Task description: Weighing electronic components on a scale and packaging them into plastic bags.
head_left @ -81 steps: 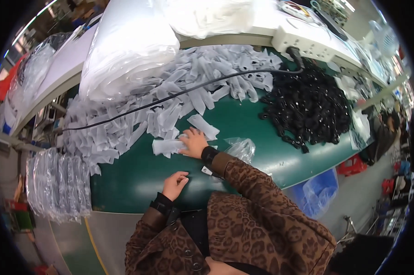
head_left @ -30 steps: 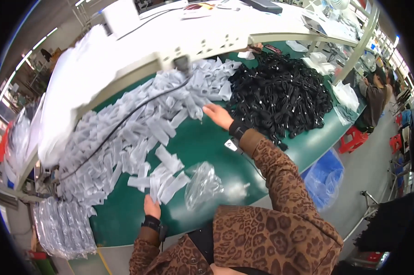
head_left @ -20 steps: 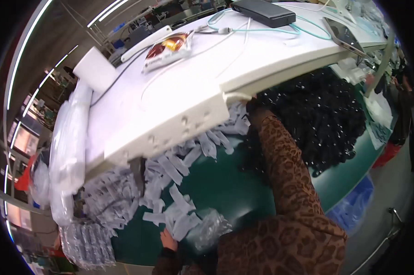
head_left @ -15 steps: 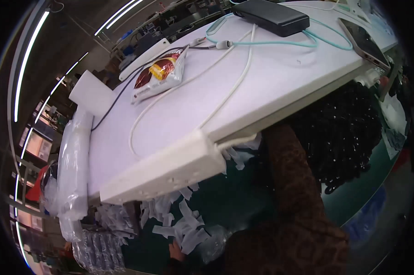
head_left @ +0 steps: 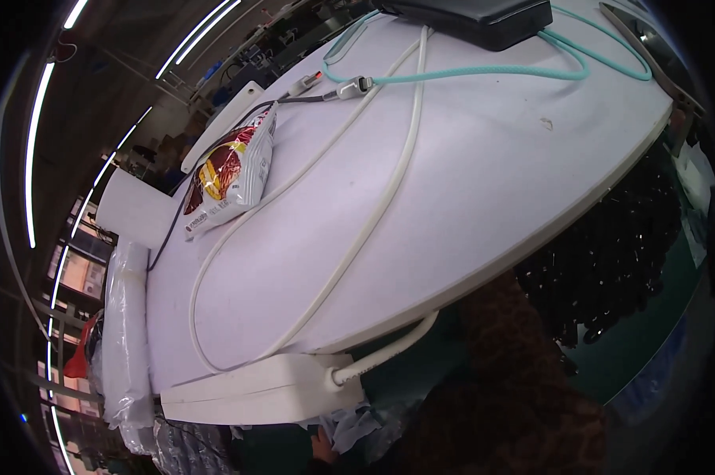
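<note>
My left hand (head_left: 323, 445) shows only in part at the bottom edge, beside crumpled translucent plastic pieces (head_left: 353, 427). Its fingers are too small and dim to read. My right arm (head_left: 504, 332), in a brown patterned sleeve, reaches up beneath the white raised shelf (head_left: 484, 182), and the shelf's edge hides the hand. To the right of that arm lies a heap of glossy black pieces (head_left: 610, 253) on a green surface. A white power strip (head_left: 254, 392) hangs at the shelf's front edge, over the spot just above my left hand.
On the shelf are a red and white snack packet (head_left: 229, 176), a black box-shaped device (head_left: 492, 22), a teal cable (head_left: 484, 73), a white cable (head_left: 389, 198) and a phone (head_left: 646, 51). A white roll (head_left: 136, 210) and a plastic-wrapped roll (head_left: 126, 332) stand along its left side.
My view has shifted closer over the shelf, so its front edge and the power strip sit lower. They now cover more of the plastic pieces and of my right arm.
</note>
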The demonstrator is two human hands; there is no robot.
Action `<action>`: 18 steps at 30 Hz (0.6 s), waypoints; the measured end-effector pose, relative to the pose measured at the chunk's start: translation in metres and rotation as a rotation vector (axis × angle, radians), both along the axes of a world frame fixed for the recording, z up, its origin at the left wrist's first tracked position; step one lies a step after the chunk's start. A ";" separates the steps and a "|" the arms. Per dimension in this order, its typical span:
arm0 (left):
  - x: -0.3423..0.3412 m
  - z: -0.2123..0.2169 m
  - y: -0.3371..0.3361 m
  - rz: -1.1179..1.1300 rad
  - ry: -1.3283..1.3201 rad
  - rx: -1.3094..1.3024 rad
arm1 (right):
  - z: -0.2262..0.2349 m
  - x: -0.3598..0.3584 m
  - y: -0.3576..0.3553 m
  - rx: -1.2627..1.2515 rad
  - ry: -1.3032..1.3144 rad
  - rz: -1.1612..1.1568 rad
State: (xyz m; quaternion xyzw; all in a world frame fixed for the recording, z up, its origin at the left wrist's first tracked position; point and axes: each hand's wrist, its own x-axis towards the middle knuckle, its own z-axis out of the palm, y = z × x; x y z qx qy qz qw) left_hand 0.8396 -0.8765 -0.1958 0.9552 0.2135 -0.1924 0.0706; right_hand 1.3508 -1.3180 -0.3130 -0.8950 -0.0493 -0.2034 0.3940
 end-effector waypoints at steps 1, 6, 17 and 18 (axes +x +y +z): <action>0.005 0.004 -0.003 -0.009 0.014 -0.010 | 0.009 0.003 -0.003 -0.009 0.010 -0.001; 0.014 0.012 -0.002 -0.105 0.032 -0.045 | 0.079 0.033 0.049 -0.051 0.045 0.020; 0.026 -0.001 -0.005 -0.154 -0.042 -0.055 | 0.160 -0.074 0.135 -0.176 0.497 0.244; 0.029 0.001 -0.007 -0.136 -0.041 -0.056 | 0.158 -0.089 0.147 -0.195 0.415 0.210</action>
